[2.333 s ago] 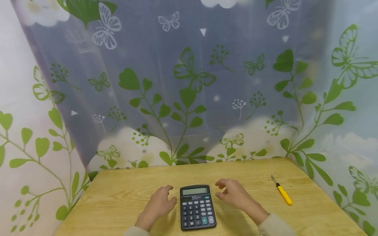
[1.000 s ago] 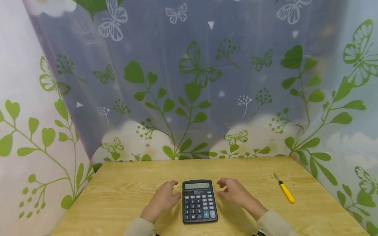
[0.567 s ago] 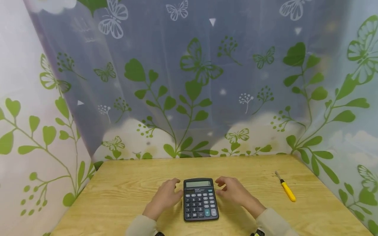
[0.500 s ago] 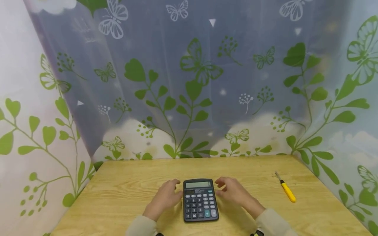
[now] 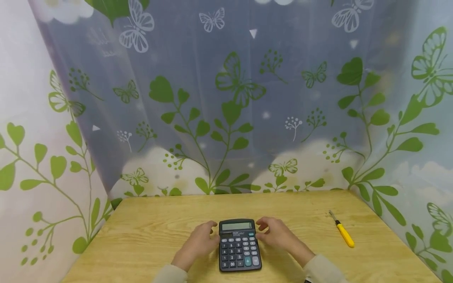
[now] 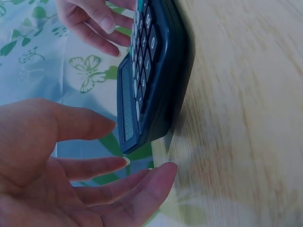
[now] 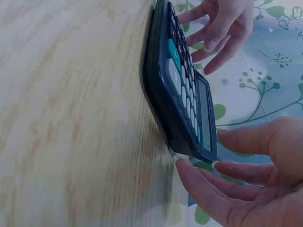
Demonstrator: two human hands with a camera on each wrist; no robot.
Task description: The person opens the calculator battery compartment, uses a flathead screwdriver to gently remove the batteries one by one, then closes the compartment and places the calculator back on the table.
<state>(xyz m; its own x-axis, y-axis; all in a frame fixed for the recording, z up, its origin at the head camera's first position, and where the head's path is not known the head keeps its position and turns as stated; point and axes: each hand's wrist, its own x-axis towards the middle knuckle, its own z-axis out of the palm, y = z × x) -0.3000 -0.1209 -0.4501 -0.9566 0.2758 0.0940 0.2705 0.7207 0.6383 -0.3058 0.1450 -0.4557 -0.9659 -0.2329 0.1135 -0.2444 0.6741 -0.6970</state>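
A dark desk calculator with grey and teal keys lies face up on the wooden table between my two hands. On its left side, my left hand is held with fingers spread and slightly bent. The left wrist view shows a small gap between that thumb and the calculator's screen end. Across from it, my right hand is closer, its fingertips at the upper right corner. In the right wrist view, the right thumb and index fingertip appear to touch that corner or nearly so; neither hand grips it.
A yellow-handled tool with a thin metal shaft lies on the table's right side, its tip unclear. The wooden table ends at a hanging cloth printed with leaves and butterflies, which also closes both sides.
Both hands have moved inward to the calculator's upper sides, narrowing the gaps. The head view has shifted slightly. The calculator and yellow-handled tool lie as before.
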